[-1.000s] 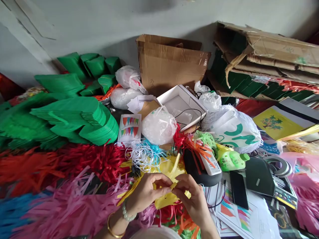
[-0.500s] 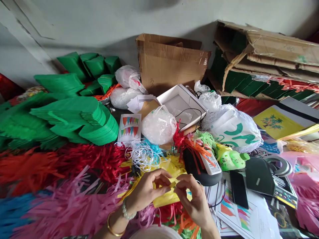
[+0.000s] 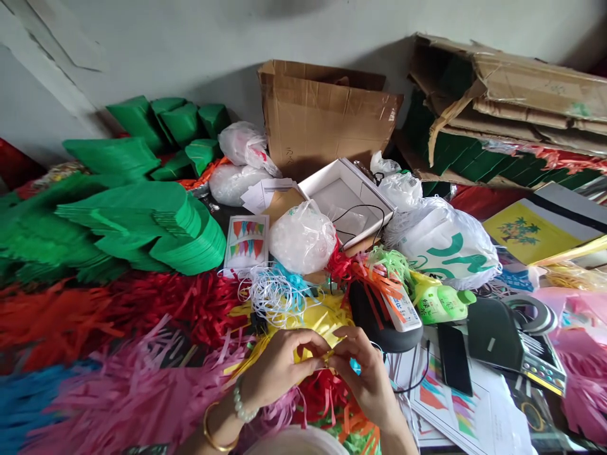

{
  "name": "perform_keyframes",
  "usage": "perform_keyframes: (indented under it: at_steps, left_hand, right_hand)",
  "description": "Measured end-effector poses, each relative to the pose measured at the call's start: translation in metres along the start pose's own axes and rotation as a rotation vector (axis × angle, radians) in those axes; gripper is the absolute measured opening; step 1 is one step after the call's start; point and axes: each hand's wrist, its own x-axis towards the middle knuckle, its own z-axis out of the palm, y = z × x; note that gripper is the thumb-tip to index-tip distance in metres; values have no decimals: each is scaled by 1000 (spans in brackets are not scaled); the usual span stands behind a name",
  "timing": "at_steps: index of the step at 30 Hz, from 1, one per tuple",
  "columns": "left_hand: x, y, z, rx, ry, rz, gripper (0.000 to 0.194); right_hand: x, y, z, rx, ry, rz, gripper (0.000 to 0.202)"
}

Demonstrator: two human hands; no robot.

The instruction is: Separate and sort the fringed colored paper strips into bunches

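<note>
My left hand [image 3: 289, 366] and my right hand [image 3: 363, 373] meet at their fingertips, thumbs and fingers closed in a pinch. A small bit of a yellow paper strip [image 3: 326, 360] shows between them; the fingers cover most of it. Behind the hands lies a pile of yellow paper fringe [image 3: 327, 316]. Red fringe [image 3: 325, 388] and pink fringe [image 3: 282, 407] hang beneath them, by the rim of a whitish round container [image 3: 296, 441]. A tangle of white cord [image 3: 270, 297] sits just beyond my left hand.
Green cut stacks [image 3: 142, 215] fill the left, above red [image 3: 184, 306] and pink fringe piles. A white box [image 3: 348, 189] and plastic bags [image 3: 303, 237] stand behind. To the right are a black case [image 3: 374, 322], a green bottle [image 3: 443, 303], a phone [image 3: 454, 360] and printed sheets [image 3: 474, 411].
My fingertips have come together and now touch. The yellow paper that spread below my hands has drawn away, and red fringe shows there instead.
</note>
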Motion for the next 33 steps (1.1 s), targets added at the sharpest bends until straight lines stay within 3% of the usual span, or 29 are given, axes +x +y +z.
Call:
perform_keyframes:
  at_steps: [6,10,12,14,17,19,21,23,26,29,33]
  left_hand:
    - [-4,3,3,188,27,77,10]
    - [-4,-1,12,267,105,117,17]
    - [-3,-7,6,260,182,112,20]
    - [-1,-12,-15,215,326,89,22]
    - [-1,-19,-68,162,670,25,25]
    - [-3,-18,-97,160,942,-18,26]
    - [-5,-12,-106,262,1052,-17,27]
    - [-5,-2,-88,443,874,86,25]
    - [4,14,-33,506,293,362,18]
    - [25,21,12,460,170,405,18]
    - [59,16,31,340,25,368,14]
  right_hand:
    - [2,-2,3,-69,30,-4,10]
    - [1,-7,3,-118,72,19,12]
    - [-4,-6,-6,-179,70,59,12]
    - [-12,-1,-23,-267,30,123,11]
    - [-28,12,-54,-455,-23,221,13]
    - [-35,18,-65,-571,22,236,14]
    - [-35,18,-61,-575,138,207,14]
    - [-26,10,-43,-391,225,161,20]
    - [-10,-4,-9,132,123,116,34]
    - [-3,-5,5,417,95,142,32]
    - [-7,9,-13,158,337,121,31]
